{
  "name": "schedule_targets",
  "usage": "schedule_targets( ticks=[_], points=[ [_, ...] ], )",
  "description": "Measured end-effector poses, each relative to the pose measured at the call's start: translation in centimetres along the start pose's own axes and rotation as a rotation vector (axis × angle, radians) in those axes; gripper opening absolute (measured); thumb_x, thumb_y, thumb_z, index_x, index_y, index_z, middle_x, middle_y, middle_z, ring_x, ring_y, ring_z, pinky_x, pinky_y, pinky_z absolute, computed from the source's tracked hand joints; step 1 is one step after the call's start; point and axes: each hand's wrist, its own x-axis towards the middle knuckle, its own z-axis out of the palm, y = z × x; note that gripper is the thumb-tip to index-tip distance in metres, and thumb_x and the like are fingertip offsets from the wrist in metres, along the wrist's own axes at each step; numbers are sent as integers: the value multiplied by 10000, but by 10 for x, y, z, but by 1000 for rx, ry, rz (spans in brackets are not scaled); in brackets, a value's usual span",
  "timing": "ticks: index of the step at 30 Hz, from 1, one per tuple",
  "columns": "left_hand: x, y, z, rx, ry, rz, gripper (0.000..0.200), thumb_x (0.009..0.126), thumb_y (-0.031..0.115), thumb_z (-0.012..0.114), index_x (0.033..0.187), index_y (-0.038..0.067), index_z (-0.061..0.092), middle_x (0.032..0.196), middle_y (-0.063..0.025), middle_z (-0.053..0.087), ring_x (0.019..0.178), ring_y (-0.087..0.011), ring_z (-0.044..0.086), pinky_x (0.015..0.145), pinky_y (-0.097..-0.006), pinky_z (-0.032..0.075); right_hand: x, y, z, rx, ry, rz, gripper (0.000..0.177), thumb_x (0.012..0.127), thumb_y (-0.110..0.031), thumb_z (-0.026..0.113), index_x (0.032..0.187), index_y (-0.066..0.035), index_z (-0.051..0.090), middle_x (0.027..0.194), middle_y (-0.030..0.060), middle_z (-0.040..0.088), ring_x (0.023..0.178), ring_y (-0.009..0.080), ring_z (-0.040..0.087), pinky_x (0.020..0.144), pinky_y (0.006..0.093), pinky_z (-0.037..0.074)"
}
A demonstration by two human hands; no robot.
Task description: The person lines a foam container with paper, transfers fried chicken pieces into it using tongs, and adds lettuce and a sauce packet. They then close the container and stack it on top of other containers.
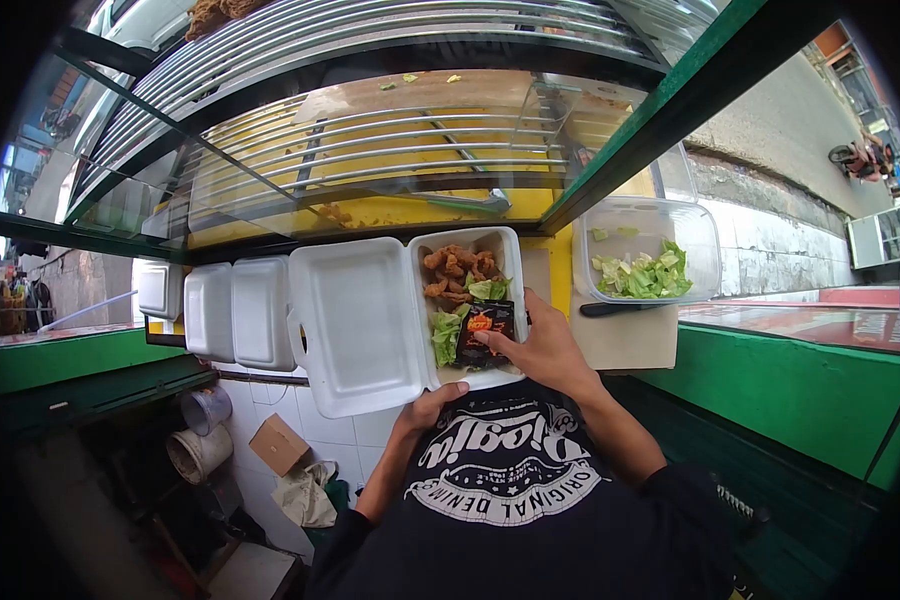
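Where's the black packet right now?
In the head view, the black packet lies in the right half of the open foam box, under the thumb of the right hand, beside the lettuce.

Matt white foam box (358, 326), glossy black plastic packet (491, 350), clear smooth plastic tub (708, 250), shiny metal rack (370, 152).
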Motion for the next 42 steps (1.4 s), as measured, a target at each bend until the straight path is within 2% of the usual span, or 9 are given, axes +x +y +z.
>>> schedule_targets(
  ticks=[8, 13, 16, 19, 21, 23, 27, 29, 42],
  points=[
    [18, 12, -11, 110, 72, 305, 551, 749, 108, 682, 1240, -33, 475, 1168, -113, 563, 1051, -219, 532, 970, -313, 392, 19, 62, 19, 570, 39, 148, 142, 942, -148, 544, 972, -10, 525, 867, 36, 635, 748, 66, 602, 538, 220, 504],
    [4, 32, -8, 355, 219, 137, 673, 718, 212, 769, 1265, -33, 464, 1213, -124, 540, 1109, -232, 506, 1007, -321, 364, 22, 56, 22, 638, 80, 289, 137, 917, -131, 583, 930, 4, 561, 830, 43, 640, 698, 72, 601, 566, 226, 512],
    [-21, 58, -16, 873, 180, 169, 648, 691, 225, 819, 1203, -36, 518, 1190, -121, 561, 1096, -213, 512, 972, -322, 401, 20, 67, 29, 628, 103, 314, 151, 904, -130, 604, 923, 18, 579, 821, 52, 643, 705, 82, 607, 596, 235, 520],
    [-39, 70, -30, 787, 262, 135, 615, 699, 170, 796, 1216, -14, 518, 1207, -133, 554, 1125, -223, 507, 983, -333, 396, 20, 65, 26, 603, 95, 306, 193, 910, -156, 600, 970, 27, 589, 818, 57, 645, 722, 100, 620, 628, 242, 529],
    [-36, 77, -20, 581, 200, 474, 591, 752, -21, 635, 1315, 73, 482, 1356, -157, 437, 1233, -254, 456, 1015, -371, 374, 19, 66, 22, 605, 72, 312, 222, 918, -177, 592, 1008, 26, 595, 823, 62, 644, 727, 109, 624, 640, 244, 531],
    [-27, 88, -11, 633, 204, 551, 563, 775, -44, 588, 1311, 107, 509, 1448, -154, 321, 1298, -290, 383, 1044, -390, 349, 19, 68, 20, 613, 71, 328, 283, 937, -226, 565, 1085, 12, 598, 832, 74, 645, 739, 119, 631, 652, 255, 533],
    [-1, 81, 10, 800, 183, 629, 452, 791, 3, 621, 1225, 127, 592, 1475, -151, 265, 1333, -330, 320, 1067, -416, 321, 18, 57, 17, 863, 99, 356, 310, 942, -265, 553, 1098, -3, 602, 879, 64, 647, 704, 101, 618, 662, 245, 532],
    [8, 77, 34, 1048, 356, 659, 367, 782, 72, 680, 1142, 137, 649, 1466, -155, 267, 1332, -349, 314, 1077, -426, 304, 18, 56, 15, 882, 84, 398, 295, 936, -225, 564, 1127, -1, 591, 882, 57, 639, 734, 123, 632, 651, 267, 541],
    [14, 68, 36, 1017, 358, 705, 504, 751, 115, 718, 1232, 126, 566, 1441, -173, 311, 1302, -356, 355, 1048, -457, 336, 15, 67, 13, 839, 135, 366, 227, 925, -137, 563, 1106, -2, 592, 880, 42, 649, 700, 85, 611, 616, 241, 527]
  ],
)
